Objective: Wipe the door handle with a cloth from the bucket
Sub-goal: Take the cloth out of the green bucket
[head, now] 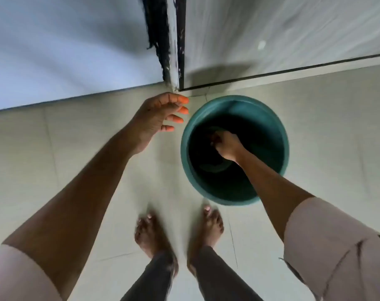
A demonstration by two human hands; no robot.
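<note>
A teal round bucket (271, 118) stands on the tiled floor by the foot of a door. My right hand (226, 146) is deep inside it, fingers curled around something dark at the bottom; the inside is too dark to tell whether that is the cloth. My left hand (160, 118) hovers open just left of the bucket's rim, fingers spread, holding nothing. The door handle is out of view.
A white door edge with a dark peeling strip (173, 44) meets the floor right behind the bucket. A pale wall (65, 51) runs along the left, a grey panel (282, 35) on the right. My bare feet (178, 231) stand just before the bucket.
</note>
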